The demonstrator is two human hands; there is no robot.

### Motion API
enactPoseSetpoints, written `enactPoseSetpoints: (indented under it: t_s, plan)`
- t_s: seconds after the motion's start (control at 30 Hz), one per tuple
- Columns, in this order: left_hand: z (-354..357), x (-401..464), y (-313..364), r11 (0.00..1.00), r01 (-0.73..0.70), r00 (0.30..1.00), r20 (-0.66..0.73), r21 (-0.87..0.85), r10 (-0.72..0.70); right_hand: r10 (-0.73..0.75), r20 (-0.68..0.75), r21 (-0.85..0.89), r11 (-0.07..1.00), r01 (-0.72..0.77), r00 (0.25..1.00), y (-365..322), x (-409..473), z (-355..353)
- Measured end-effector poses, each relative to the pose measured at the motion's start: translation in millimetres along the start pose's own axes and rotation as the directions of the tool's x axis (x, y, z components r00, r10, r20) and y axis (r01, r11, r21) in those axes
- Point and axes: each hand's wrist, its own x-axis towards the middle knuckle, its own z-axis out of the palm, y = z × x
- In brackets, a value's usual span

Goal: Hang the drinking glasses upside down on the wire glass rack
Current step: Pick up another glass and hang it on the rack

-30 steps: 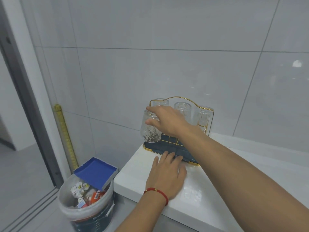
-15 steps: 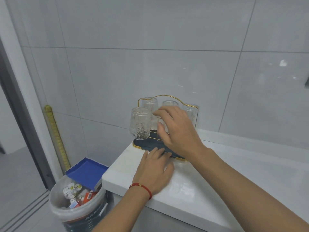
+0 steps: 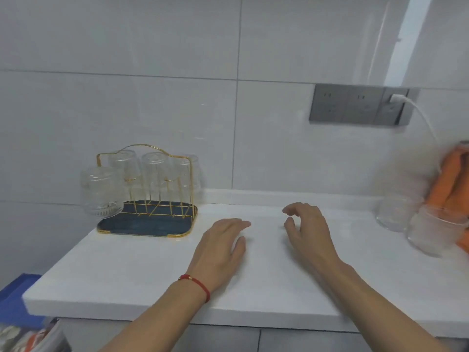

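Glasses (image 3: 101, 191) now hang inverted on the gold wire rack (image 3: 144, 184) at the counter's left; right hand (image 3: 308, 229) has let go, fingers loosely curled and empty; left hand (image 3: 220, 247) lies flat; two more glasses (image 3: 396, 212) wait far right.

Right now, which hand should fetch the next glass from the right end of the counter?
The right hand, probably. It is empty, half open, and nearer the two loose glasses by the orange cloth. The left hand lies flat, nearer the rack.

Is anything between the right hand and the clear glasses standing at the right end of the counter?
Nothing visible: bare white counter lies between the open right hand and the two clear drinking glasses.
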Motion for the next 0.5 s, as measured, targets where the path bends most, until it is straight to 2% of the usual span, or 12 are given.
enactPoseSetpoints:
  t_s: [0.07,0.13,0.2,0.27,0.37,0.43,0.5]
  plan:
    - [32.8,21.9,34.4,0.997,-0.013,1.0,0.017,-0.073,0.014,0.104,-0.104,-0.031,0.994,-0.108,0.989,20.1,-0.6,-23.3]
    - [62.8,37.3,62.6,0.996,-0.029,0.998,0.059,-0.081,0.034,0.222,-0.27,-0.01,0.972,-0.233,0.937,40.9,-6.2,-46.6]
    - [87.0,44.4,83.9,0.997,-0.058,0.995,0.082,-0.049,0.062,0.342,-0.469,0.074,0.934,-0.35,0.814,60.5,-14.7,-65.6]
    - [106.5,43.3,96.9,0.991,-0.126,0.985,0.124,0.039,0.12,0.446,-0.587,0.149,0.88,-0.451,0.676,78.8,-22.3,-79.7]
    - [120.8,40.8,97.9,0.968,-0.216,0.963,0.193,0.125,0.19,0.558,-0.622,0.185,0.786,-0.589,0.55,105.7,-24.6,-94.1]
    - [121.1,42.3,94.1,0.979,-0.182,0.97,0.178,0.092,0.164,0.616,-0.626,0.201,0.72,-0.664,0.479,122.3,-17.8,-102.3]
    - [119.6,42.7,94.4,0.986,-0.157,0.976,0.162,0.061,0.146,0.658,-0.613,0.214,0.672,-0.709,0.438,138.6,-7.4,-108.2]
